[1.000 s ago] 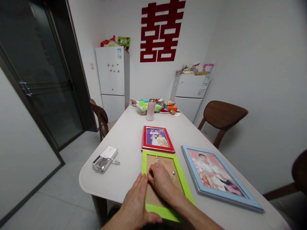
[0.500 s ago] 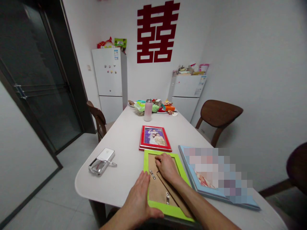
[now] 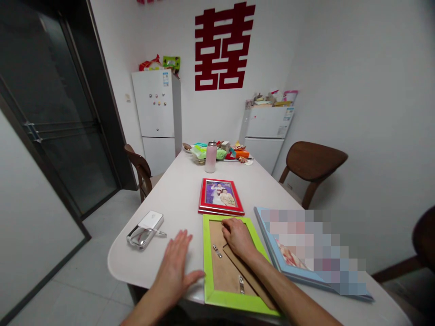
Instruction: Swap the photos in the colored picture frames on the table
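Note:
A lime-green picture frame (image 3: 208,258) lies face down at the table's near edge, its brown backing board (image 3: 226,269) and small metal hangers (image 3: 241,284) showing. A brown stand strip (image 3: 249,274) runs slantwise on the board, partly under my right forearm. My right hand (image 3: 239,237) rests on the upper part of the backing, fingers curled together; what is under the fingertips is hidden. To the left of the frame, my left hand (image 3: 173,265) is open with fingers stretched, its thumb tip close to the green edge. Whether the thumb touches it, I cannot tell.
Beyond lies a red picture frame (image 3: 221,210); at right is a blue frame (image 3: 282,267), partly blurred out. A white device with a cable (image 3: 146,230) lies left. Farther back stand a pink bottle (image 3: 210,159) and assorted packets (image 3: 199,152). Chairs (image 3: 314,160) flank the white table (image 3: 180,194).
My left hand has come off the green frame's left edge and moved left, fingers now spread. My right hand stays in nearly the same place on the backing.

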Tool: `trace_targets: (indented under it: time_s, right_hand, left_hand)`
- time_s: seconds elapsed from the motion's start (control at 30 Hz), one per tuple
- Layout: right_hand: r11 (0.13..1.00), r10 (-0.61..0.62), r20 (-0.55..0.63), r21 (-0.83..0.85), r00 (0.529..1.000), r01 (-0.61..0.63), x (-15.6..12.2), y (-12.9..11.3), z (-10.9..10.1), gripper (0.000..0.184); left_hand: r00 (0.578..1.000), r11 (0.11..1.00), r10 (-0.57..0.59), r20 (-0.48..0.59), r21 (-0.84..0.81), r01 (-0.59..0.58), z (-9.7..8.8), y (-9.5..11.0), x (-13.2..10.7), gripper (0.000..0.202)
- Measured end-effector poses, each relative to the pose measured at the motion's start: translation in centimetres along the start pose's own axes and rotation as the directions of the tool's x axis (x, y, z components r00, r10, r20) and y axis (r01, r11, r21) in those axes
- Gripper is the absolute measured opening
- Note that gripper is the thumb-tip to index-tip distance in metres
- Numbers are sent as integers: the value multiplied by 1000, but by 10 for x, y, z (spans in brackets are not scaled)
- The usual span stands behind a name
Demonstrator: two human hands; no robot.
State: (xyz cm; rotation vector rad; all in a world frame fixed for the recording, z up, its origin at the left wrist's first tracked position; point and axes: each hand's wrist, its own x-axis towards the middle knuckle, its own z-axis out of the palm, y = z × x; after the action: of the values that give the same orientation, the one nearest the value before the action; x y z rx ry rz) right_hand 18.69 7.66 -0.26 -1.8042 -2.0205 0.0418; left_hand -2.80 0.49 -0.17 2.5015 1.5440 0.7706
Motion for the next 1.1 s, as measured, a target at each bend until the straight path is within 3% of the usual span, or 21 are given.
trace_targets:
  time_s: [0.1, 0.23, 0.37, 0.5, 0.63, 0.73, 0.83, 0.93, 1.1]
  right_hand:
    - [1000, 2, 12, 1, 1000, -2, -1, -1, -1, 27]
    - [1000, 8, 26, -2, 1000, -8, -1, 0, -1, 28]
    - [1000, 9, 30, -14, 1000, -8, -2, 1, -1, 28]
    - [1000, 6, 24, -29, 1000, -6, -3, 0, -3, 27]
    - [999, 19, 25, -40, 999, -18, -3, 0, -3, 27]
    - [999, 21, 28, -39, 999, -20, -3, 1, -1, 27]
    - [999, 28, 25, -40, 999, -27, -2, 1, 1, 28]
    - [997, 59, 7, -47, 998, -59, -2, 1, 2, 29]
    - [998, 55, -3, -27, 998, -55, -3, 0, -1, 27]
  left_hand:
    - [984, 975, -135, -117, 158, 153, -20, -42, 1, 56]
    - [935, 846, -299, -189, 402, 351, -33, -83, 7, 46]
    - [923, 830, -340, -179, 404, 385, -34, -99, 21, 41]
    - [922, 846, -344, -179, 366, 387, -34, -99, 35, 37]
    - [926, 875, -325, -193, 311, 371, -40, -81, 33, 39]
    - [951, 921, -266, -158, 250, 299, -36, -50, 28, 44]
    - [987, 979, -158, 13, 136, 154, -17, -11, 25, 47]
    - [982, 992, -124, 144, 29, 121, 9, 22, 27, 52]
    - [965, 990, -112, 235, -57, 129, 30, 44, 32, 58]
